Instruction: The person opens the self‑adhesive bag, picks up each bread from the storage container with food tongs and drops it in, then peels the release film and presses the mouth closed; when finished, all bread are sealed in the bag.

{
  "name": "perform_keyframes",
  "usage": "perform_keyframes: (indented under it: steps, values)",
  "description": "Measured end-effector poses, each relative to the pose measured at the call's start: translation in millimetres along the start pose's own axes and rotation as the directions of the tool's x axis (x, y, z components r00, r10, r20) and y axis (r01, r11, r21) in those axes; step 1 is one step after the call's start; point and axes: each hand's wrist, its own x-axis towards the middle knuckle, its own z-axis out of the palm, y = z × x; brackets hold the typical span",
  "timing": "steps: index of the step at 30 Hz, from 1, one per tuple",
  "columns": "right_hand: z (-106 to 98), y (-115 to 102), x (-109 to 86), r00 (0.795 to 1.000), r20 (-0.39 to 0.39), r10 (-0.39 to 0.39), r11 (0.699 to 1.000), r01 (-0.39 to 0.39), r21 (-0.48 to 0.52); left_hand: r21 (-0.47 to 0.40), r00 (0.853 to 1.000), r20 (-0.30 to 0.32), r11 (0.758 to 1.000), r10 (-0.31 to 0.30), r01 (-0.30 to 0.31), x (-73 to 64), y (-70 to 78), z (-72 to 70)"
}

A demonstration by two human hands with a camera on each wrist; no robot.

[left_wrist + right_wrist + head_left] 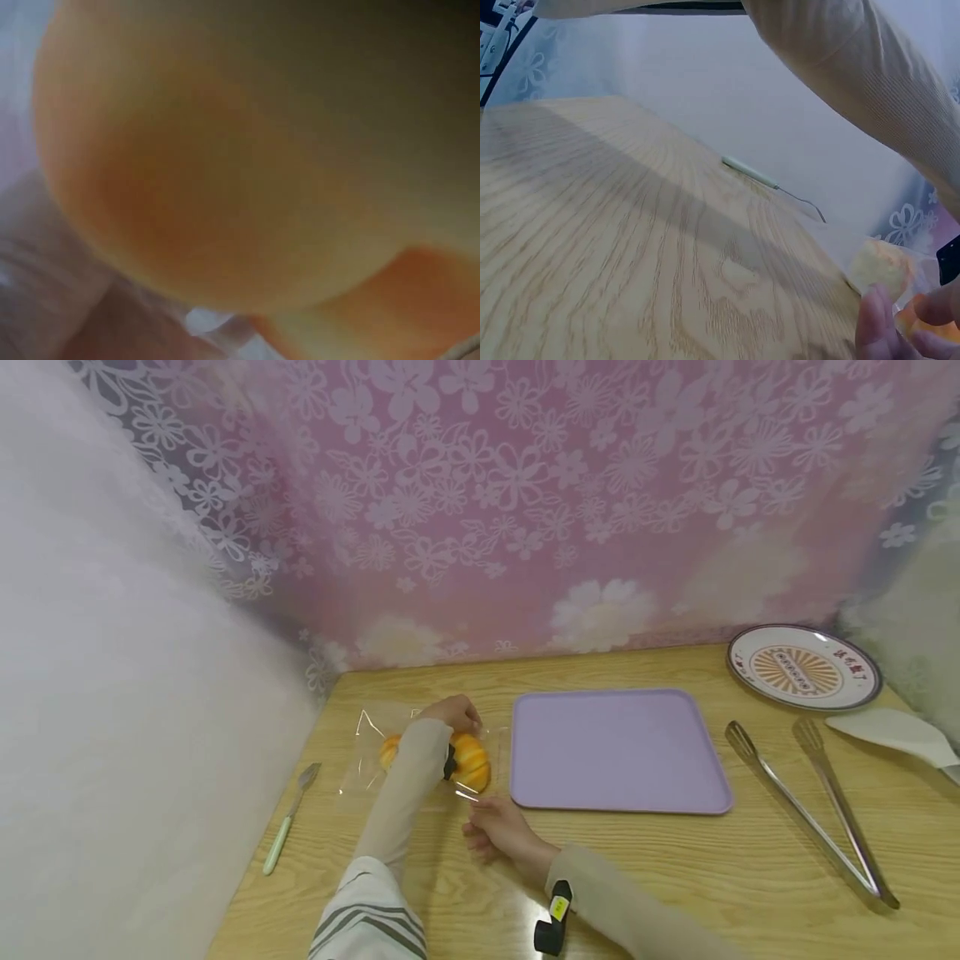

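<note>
A clear plastic bag [367, 739] lies on the table at left centre, with orange-yellow, ribbed croissant-like bread [470, 763] at it. My left forearm crosses over the bread and hides its middle, so I cannot tell whether it is one piece or two. At the bag's far right edge, my left hand [452, 713] has its fingers curled down on the film. Nearer me, my right hand [504, 828] pinches the bag's near right corner with thumb and fingers. Close up in the left wrist view, the bread [225, 172] fills most of the picture.
Just right of the bag lies a purple tray [618, 752]. Metal tongs [813, 827], a white spatula [896, 732] and a patterned plate [804, 667] are further right. A green-handled fork [291, 818] lies by the left wall. A flowered curtain [525, 527] hangs behind the table.
</note>
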Motion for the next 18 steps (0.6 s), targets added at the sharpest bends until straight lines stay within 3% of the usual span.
perform_keyframes:
  steps: [8,11,13,16,18]
  values:
    - [5.0,6.7,9.6,0.997,-0.074,-0.015,0.998,0.019,0.052,-0.005,0.995,-0.003,0.995,0.096,-0.096,4.5,-8.9,-0.4]
    - [3.7,6.9,8.0,0.993,-0.102,-0.054,0.998,0.056,0.018,-0.07,0.988,-0.065,0.987,0.143,-0.148,2.4,-16.4,-6.0]
    - [-0.1,4.6,6.5,0.986,-0.124,-0.115,0.993,0.109,-0.052,-0.153,0.975,-0.126,0.968,0.183,-0.201,-0.1,-22.4,-11.7]
    - [-11.1,-2.6,5.6,0.945,-0.166,-0.282,0.945,0.243,-0.221,-0.309,0.957,-0.197,0.914,0.211,-0.265,-10.9,-29.0,-22.5]
    - [-21.4,-10.6,5.4,0.883,-0.187,-0.431,0.865,0.345,-0.366,-0.401,0.937,-0.259,0.857,0.233,-0.324,-19.0,-34.1,-28.8]
